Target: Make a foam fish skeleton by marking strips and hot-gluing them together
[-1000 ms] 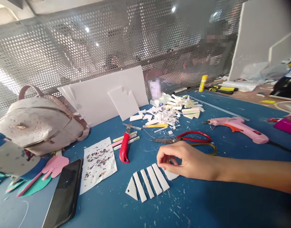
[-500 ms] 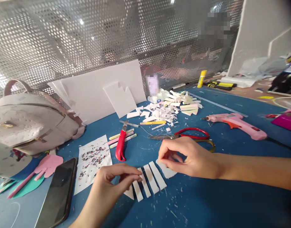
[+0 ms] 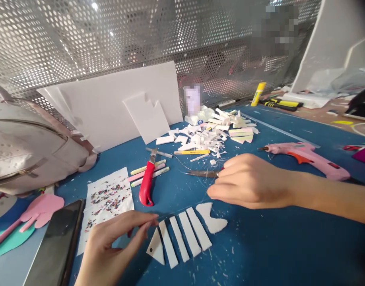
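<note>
Scissors (image 3: pixel 200 173) at one o'clock lay under my right hand (image 3: pixel 251 182), grip unclear; left hand (image 3: pixel 111 242), narrowly parted, hovered by foam strips (image 3: pixel 199 229); light steadying seemed best.

We are resting our right hand (image 3: pixel 251 182) over the scissors (image 3: pixel 202 173); strips (image 3: pixel 182 238) are lying before it, our left hand (image 3: pixel 111 246) just left of them.

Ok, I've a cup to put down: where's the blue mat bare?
Bare blue mat lies at the front, right of the white foam fish pieces, below the right hand. Crowded: the white scrap pile, red-handled cutter and pastel pens.
</note>
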Tool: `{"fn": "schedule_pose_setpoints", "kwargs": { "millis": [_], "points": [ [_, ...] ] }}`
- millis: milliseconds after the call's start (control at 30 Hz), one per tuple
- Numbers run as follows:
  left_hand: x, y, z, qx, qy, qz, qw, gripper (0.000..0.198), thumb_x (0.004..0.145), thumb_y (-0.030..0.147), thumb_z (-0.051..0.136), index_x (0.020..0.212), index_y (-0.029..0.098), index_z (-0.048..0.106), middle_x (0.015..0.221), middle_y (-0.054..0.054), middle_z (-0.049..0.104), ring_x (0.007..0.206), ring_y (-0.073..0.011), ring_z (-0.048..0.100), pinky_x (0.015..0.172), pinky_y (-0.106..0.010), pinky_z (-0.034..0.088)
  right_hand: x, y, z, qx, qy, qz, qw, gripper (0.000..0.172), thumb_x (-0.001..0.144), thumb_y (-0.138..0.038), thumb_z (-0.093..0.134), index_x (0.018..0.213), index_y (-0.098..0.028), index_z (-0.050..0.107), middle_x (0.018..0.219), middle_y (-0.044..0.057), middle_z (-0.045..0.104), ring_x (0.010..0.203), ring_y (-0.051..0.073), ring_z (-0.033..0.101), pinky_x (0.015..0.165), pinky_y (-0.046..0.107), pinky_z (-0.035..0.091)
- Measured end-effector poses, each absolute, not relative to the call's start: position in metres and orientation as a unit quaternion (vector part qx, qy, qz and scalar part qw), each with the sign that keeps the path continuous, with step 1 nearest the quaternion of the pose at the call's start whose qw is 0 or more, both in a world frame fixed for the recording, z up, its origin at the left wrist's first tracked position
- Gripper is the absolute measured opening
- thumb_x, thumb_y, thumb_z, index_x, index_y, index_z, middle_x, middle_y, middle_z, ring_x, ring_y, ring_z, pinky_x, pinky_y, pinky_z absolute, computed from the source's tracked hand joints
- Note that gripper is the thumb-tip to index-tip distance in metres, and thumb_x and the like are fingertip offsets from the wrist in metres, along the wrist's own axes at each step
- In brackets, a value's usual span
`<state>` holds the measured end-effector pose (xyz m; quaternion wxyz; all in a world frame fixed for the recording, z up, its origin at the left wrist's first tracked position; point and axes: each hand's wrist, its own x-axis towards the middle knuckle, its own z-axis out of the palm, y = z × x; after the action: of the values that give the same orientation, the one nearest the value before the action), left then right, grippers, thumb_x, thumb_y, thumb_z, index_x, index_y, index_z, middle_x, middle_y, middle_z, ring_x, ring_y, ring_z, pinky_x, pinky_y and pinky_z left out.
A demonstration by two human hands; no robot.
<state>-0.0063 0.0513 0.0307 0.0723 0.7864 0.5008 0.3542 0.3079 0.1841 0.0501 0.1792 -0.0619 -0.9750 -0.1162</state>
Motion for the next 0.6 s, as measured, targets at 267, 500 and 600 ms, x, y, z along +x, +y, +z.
{"fn": "schedule_pose_setpoints", "kwargs": {
  "millis": [267,500,600],
  "points": [
    [-0.001,0.051,0.033,0.818,0.447,0.362,0.028,0.012,0.097,0.023,0.061,0.097,0.029,0.071,0.089,0.008,0.076,0.078,-0.0048,0.072,0.079,-0.013,0.058,0.309,0.185,0.063,-0.055,-0.962,-0.206,0.173,0.025,0.1,-0.009,0.048,0.089,-0.019,0.068,0.064,-0.001,0.057,0.059,0.016,0.045,0.055,0.033,0.028],
    [0.0,0.052,0.03,0.788,0.506,0.348,0.032,0.011,0.095,0.026,0.062,0.099,0.032,0.071,0.094,0.009,0.076,0.086,-0.0036,0.073,0.085,-0.008,0.055,0.305,0.183,0.055,-0.058,-0.968,-0.143,0.199,0.02,0.1,-0.011,0.05,0.092,-0.02,0.067,0.071,-0.001,0.063,0.063,0.016,0.046,0.056,0.032,0.029],
    [0.005,0.054,0.031,0.799,0.506,0.32,0.053,0.022,0.097,0.025,0.061,0.115,0.036,0.068,0.108,0.008,0.075,0.097,-0.0055,0.072,0.093,-0.012,0.055,0.303,0.181,0.055,-0.056,-0.964,-0.125,0.23,0.017,0.1,-0.014,0.052,0.092,-0.02,0.066,0.076,-0.001,0.068,0.064,0.015,0.049,0.056,0.031,0.031]
  ]
}}
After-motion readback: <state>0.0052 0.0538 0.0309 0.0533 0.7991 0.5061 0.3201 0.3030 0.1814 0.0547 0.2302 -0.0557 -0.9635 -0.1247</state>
